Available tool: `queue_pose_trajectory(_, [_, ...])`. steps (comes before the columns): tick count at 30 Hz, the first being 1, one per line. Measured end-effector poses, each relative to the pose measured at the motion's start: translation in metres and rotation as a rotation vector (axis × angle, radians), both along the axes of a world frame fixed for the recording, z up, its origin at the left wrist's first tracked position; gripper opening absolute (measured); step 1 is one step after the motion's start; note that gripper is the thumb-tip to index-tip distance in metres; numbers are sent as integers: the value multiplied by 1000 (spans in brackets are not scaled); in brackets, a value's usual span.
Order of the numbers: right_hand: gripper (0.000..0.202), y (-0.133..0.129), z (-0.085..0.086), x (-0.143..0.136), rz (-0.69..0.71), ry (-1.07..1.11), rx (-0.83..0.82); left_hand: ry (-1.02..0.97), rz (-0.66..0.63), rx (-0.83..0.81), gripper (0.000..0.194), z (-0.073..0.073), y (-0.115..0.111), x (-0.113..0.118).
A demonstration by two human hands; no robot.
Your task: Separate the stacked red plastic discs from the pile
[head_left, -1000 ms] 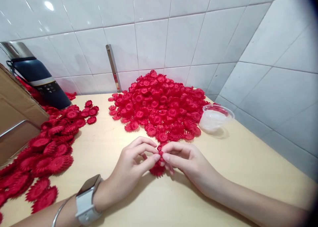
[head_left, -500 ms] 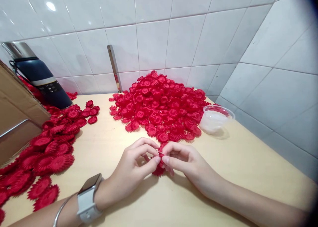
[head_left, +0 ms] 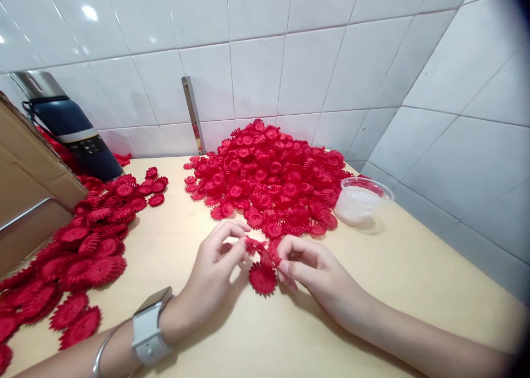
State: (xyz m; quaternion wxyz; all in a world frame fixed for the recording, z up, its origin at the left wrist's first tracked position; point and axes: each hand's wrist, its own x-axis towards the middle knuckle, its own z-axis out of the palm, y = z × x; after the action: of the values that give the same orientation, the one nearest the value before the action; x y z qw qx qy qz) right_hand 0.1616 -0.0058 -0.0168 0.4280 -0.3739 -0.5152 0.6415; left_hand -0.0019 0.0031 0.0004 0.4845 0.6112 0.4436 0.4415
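My left hand (head_left: pixel 219 262) pinches the edge of a small red toothed piece (head_left: pixel 254 246) between thumb and fingers. Close on its right, my right hand (head_left: pixel 308 262) is closed on another red piece (head_left: pixel 273 252), which touches or overlaps the first one; how they join is too small to tell. Just below, between the hands, a larger round red piece (head_left: pixel 263 278) with a toothed rim shows its flat face. Behind the hands rises a big heap of red flower-like pieces (head_left: pixel 269 174).
More red discs (head_left: pixel 97 243) spread along the left side, beside a cardboard box (head_left: pixel 33 179) and a dark blue bottle (head_left: pixel 78 129). A clear plastic bowl (head_left: pixel 360 204) stands right of the heap. A metal strip (head_left: pixel 192 116) leans against the tiled wall.
My left hand has drawn away to the left and slightly up, with a red piece in its fingers. The larger round piece below shows more fully. My right hand has barely moved.
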Motion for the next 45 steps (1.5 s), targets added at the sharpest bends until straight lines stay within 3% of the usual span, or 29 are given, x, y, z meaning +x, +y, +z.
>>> queue_pose_trajectory(3, [10, 0, -3, 0, -9, 22, -23, -153, 109, -132, 11, -4, 7, 0])
queue_pose_trajectory(7, [11, -1, -3, -1, -22, 71, -53, -189, 220, -184, 13, -5, 13, 0])
queue_pose_trajectory(10, [15, 0, -1, -2, -151, 130, -114, -227, 301, -198, 12, -3, 14, 1])
queue_pose_trajectory(13, [15, 2, -2, -2, -311, 188, -125, -266, 312, -178, 11, -3, 13, 1])
queue_pose_trajectory(21, [18, -3, 2, -5, -329, 3, -11, -228, 295, -162, 13, -4, 15, -1])
queue_pose_trajectory(24, [18, -6, 4, -6, -312, -71, 62, -104, 213, -101, 12, -3, 10, -1])
queue_pose_trajectory(28, [20, -4, 0, -4, -386, -24, 13, 319, -155, 136, 4, 1, -2, 2])
queue_pose_trajectory(31, [19, -2, -2, -3, -382, 33, -21, 544, -153, 333, 26, 2, -9, 5])
queue_pose_trajectory(34, [17, -4, 1, -3, -343, 14, 27, 640, -126, 373, 36, 1, -10, 5])
queue_pose_trajectory(39, [14, -9, 8, -5, -389, -86, 126, 617, -155, 338, 37, -3, -8, 3])
queue_pose_trajectory(45, [15, -13, 8, -4, -80, -142, 178, 307, -131, 236, 25, -4, -8, 1])
